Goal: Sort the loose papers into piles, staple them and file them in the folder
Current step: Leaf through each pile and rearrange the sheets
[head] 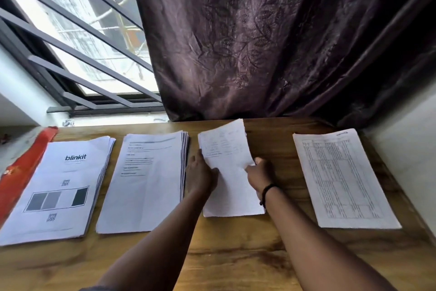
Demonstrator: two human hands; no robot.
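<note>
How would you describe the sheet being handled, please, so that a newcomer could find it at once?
On the wooden table below the dark curtain, four lots of paper lie in a row. The handwritten sheet is third from the left, pinched by the left hand and right hand. It alone curls up off the table.
</note>
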